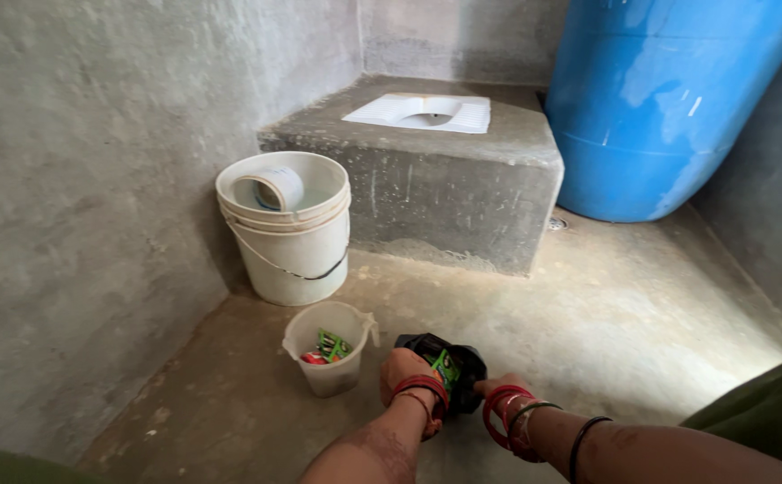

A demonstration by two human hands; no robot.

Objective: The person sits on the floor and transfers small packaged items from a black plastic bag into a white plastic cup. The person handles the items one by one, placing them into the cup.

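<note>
Both my hands are low at the bottom centre, on a small black bag or pouch (440, 357) with a green packet showing in it, resting on the concrete floor. My left hand (406, 369) grips its left side and my right hand (496, 387) holds its right edge; red and black bangles circle both wrists. Just left of the bag stands a small translucent plastic mug (330, 348) with a handle, holding green and red sachets.
A white bucket (290, 231) with a smaller white container floating inside stands by the left wall. Behind it is a raised concrete step (449, 184) with a white squat toilet pan (422, 113). A large blue drum (660, 99) fills the right back corner. Bare concrete walls close in.
</note>
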